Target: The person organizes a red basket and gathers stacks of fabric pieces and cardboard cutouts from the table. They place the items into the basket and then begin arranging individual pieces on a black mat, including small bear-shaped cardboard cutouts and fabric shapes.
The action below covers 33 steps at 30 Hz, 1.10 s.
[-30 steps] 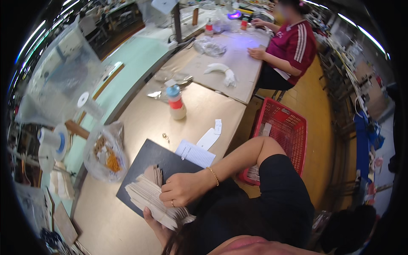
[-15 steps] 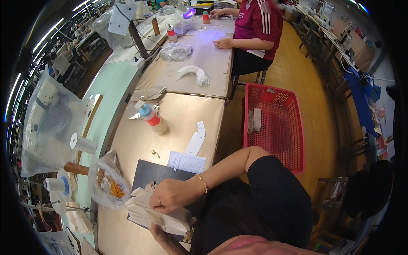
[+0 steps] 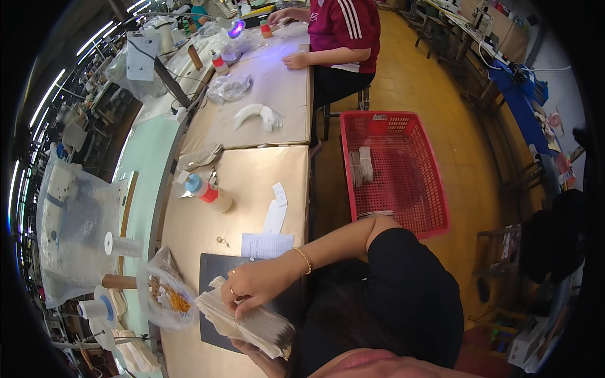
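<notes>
A thick bundle of layered cream fabric pieces [image 3: 242, 318] is held tilted over the dark board [image 3: 213, 268] at the front of the table. My right hand [image 3: 258, 285], with rings and a gold bracelet, is closed over its top, fingertips pressing on the layers. From beneath, my left hand [image 3: 257, 354] supports the bundle's near side; most of that hand is hidden under the fabric. A white sheet with a printed table [image 3: 266, 244] lies just beyond my right hand, touching a white card [image 3: 275, 217]. Small gold rings [image 3: 222, 240] lie beside the board.
A blue-capped bottle [image 3: 208, 193] stands farther up the table. A clear bag with orange bands [image 3: 167, 296] sits at left, near thread spools [image 3: 123, 245]. On the floor at right is a red basket [image 3: 444, 201] holding fabric bundles. A co-worker [image 3: 343, 38] sits beyond, near white fabric [image 3: 258, 116].
My right hand has opened out somewhat from a tighter curl, and the bundle is turned so its layered edges show more. The whole view has shifted.
</notes>
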### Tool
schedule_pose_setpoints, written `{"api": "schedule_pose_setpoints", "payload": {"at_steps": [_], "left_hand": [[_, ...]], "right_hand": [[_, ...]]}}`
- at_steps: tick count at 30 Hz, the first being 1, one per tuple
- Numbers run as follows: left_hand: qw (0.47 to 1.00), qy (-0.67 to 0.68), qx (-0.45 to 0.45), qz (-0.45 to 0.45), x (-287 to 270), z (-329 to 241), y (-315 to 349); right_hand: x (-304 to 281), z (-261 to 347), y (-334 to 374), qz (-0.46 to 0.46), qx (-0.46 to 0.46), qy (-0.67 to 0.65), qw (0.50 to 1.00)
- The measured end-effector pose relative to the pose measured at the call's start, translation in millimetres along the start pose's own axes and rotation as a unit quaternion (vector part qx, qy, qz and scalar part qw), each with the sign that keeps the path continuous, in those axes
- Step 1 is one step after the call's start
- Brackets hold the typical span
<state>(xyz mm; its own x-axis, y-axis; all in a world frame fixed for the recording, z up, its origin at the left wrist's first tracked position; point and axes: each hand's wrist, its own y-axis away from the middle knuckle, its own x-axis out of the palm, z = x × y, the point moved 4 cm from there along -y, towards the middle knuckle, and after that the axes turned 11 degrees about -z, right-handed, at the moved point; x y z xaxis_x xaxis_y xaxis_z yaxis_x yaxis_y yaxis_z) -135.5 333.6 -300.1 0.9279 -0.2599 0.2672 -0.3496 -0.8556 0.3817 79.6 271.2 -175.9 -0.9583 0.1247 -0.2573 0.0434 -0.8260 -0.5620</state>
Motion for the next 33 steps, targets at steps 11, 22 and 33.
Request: {"api": "schedule_pose_setpoints", "payload": {"at_steps": [11,22,33], "left_hand": [[0.990,-0.039,-0.048,0.130,55,2,31],[0.976,0.044,-0.207,0.042,101,-2,78],[0.973,0.036,-0.197,0.112,80,4,77]], "right_hand": [[-19,-54,-9,0.065,0.191,-0.070,0.977],[-9,-32,16,0.291,0.270,-0.110,0.911],[-18,-38,47,0.110,0.330,-0.183,0.920]]}}
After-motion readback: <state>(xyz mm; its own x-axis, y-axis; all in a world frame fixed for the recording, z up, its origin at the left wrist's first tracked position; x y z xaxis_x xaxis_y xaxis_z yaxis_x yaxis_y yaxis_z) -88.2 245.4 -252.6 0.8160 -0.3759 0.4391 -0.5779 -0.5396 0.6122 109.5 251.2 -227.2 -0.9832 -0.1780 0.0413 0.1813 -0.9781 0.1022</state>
